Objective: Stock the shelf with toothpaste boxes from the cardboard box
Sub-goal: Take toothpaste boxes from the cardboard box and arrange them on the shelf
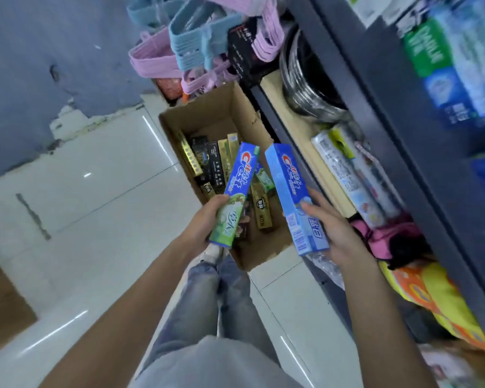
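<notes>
Dark grey metal shelving [375, 113] runs down my right side, its upper tier packed with blurred blue and green toothpaste cartons [454, 68] and its lower tiers holding rolled plastic packs [347, 175] and bright bagged goods. Pale glossy floor tiles [90, 208] spread out to my left. The open brown cardboard box [230, 107] sits on those tiles just beside the shelving, and in its bottom lies a loose jumble of gold and black toothpaste boxes [207, 163]. Above it hang pink and blue plastic hangers [179, 43]. My left hand [205, 219] is curled around the lower end of a green and blue Crest toothpaste box [235, 191], held over the cardboard box. My right hand [333, 233] grips the lower end of a light blue Crest toothpaste box [291, 189], its thumb laid across the front, near the shelf edge.
</notes>
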Action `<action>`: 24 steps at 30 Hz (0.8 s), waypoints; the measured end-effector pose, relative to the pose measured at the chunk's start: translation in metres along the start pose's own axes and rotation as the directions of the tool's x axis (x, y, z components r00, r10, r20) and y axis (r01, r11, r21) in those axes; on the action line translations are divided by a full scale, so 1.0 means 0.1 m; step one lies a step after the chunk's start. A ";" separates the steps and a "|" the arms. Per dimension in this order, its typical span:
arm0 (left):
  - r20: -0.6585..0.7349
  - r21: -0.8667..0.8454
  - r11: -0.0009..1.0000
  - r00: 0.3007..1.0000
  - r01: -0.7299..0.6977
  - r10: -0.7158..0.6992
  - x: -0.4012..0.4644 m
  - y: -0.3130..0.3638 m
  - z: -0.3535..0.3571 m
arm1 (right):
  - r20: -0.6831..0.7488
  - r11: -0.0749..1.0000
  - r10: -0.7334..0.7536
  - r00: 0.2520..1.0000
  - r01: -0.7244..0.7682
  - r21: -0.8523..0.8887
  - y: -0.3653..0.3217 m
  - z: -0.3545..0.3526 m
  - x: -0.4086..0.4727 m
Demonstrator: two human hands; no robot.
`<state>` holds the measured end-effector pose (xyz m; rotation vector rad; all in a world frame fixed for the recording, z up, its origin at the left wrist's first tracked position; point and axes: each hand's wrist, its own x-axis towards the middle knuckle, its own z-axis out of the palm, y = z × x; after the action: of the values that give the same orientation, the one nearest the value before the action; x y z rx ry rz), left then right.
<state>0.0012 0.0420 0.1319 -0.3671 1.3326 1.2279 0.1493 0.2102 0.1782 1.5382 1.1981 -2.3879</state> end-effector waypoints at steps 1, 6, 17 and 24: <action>0.006 0.057 0.998 1.000 -0.010 0.009 -0.18 0.07 0.04 | -0.016 1.000 -0.028 0.999 0.028 -0.004 0.02 -0.02 -0.22; 0.056 0.236 0.970 0.997 -0.064 0.052 -0.82 0.34 0.34 | -0.206 0.974 -0.200 0.958 0.217 0.062 0.24 -0.18 -1.24; 0.234 0.550 0.738 0.920 -0.392 0.314 -1.15 0.25 1.88 | -0.549 0.835 -0.540 0.638 0.325 -0.443 0.55 -1.68 -2.71; 0.403 0.580 0.619 0.847 -0.530 0.347 -1.34 -0.37 2.90 | -0.484 0.490 -0.752 0.447 -0.112 -0.864 0.45 -3.04 -2.60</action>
<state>0.2138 0.1992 0.3157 0.6774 1.5862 1.0314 0.5270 0.2821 0.2984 2.1250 2.5555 -0.5078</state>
